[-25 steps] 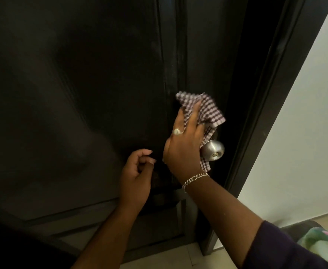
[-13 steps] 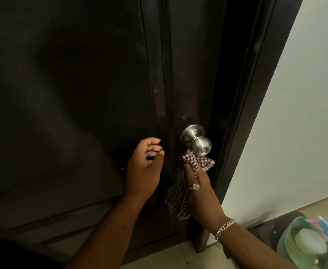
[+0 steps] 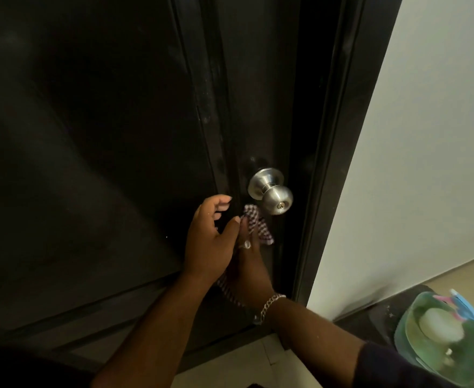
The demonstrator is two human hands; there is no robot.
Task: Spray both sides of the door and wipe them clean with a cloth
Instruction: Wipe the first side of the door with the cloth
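Note:
A dark panelled door (image 3: 104, 135) fills the left and middle of the view, with a silver round knob (image 3: 275, 191) near its right edge. My right hand (image 3: 248, 267) presses a checked cloth (image 3: 257, 224) flat against the door just below the knob, fingers straight; more of the cloth hangs under the wrist. My left hand (image 3: 210, 239) hovers in front of the door beside the right hand, fingers loosely curled and holding nothing. It partly covers the right hand. No spray bottle is in view.
The dark door frame (image 3: 339, 163) runs along the knob side, with a white wall (image 3: 426, 135) to its right. A greenish bowl-like thing (image 3: 440, 331) sits on a dark surface at the lower right. Pale floor tiles (image 3: 230, 368) show below the door.
My right hand has drawn the cloth down the door from above the knob to below it. The left hand has moved right, up against the right hand.

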